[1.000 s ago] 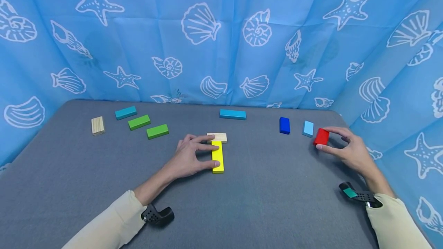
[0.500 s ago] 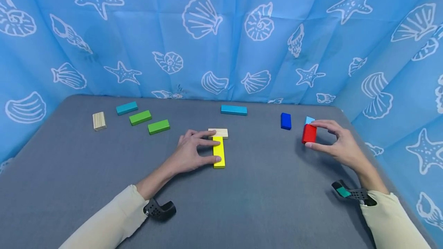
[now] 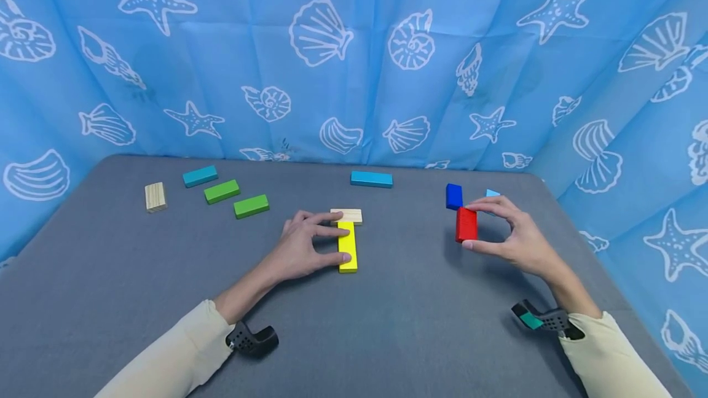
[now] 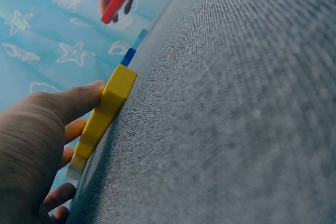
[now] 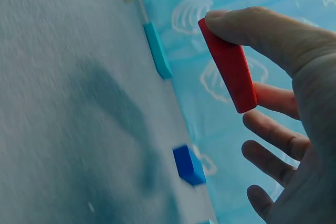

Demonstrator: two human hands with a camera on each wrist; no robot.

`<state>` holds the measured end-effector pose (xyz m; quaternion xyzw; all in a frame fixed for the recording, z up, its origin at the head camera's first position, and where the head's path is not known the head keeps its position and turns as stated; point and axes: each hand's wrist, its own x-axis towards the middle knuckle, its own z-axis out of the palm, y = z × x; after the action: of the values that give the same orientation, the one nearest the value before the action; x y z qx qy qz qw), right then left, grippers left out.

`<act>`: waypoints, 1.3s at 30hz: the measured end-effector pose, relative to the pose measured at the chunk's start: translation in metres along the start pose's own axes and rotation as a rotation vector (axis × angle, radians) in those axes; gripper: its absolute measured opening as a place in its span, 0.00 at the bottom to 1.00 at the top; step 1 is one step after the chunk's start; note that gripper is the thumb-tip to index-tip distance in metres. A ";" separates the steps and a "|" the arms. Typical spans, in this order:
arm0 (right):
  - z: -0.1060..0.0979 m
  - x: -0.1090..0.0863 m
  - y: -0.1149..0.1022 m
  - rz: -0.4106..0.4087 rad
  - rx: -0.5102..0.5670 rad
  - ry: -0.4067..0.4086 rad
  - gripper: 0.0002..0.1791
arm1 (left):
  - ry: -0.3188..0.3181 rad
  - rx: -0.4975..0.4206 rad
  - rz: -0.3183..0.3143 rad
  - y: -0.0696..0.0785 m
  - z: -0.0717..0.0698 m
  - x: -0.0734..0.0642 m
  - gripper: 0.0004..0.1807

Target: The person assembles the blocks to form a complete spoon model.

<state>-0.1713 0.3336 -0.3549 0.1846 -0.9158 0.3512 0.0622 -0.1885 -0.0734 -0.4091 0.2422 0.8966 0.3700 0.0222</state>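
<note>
A yellow block [image 3: 347,247] lies lengthwise on the grey table, its far end against a pale wooden block [image 3: 354,216], forming a T. My left hand [image 3: 303,249] rests on both: thumb and one finger touch the yellow block, another finger touches the wooden one. My right hand [image 3: 514,235] holds a red block [image 3: 467,225] between thumb and fingertips, raised off the table. In the right wrist view the red block [image 5: 230,69] is tilted, with the thumb on one end and the other fingers spread below. A dark blue block [image 3: 454,196] stands just behind it.
A light blue block [image 3: 491,193] is partly hidden behind the right hand. A teal block [image 3: 372,179] lies near the far edge. On the left are another teal block [image 3: 200,176], two green blocks [image 3: 251,206] and a wooden block [image 3: 155,197]. A blue patterned curtain [image 3: 354,66] hangs behind.
My right hand has lifted the red block and carried it left, past the light blue block to in front of the dark blue one. The left hand has stayed in place.
</note>
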 end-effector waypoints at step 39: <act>0.110 0.015 -0.079 -0.248 0.244 -0.264 0.32 | 0.009 0.041 -0.027 0.004 0.001 0.001 0.26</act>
<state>-0.1531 0.2017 -0.3839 0.3466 -0.8370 0.4217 -0.0381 -0.1873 -0.0705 -0.4070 0.2288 0.9073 0.3522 0.0183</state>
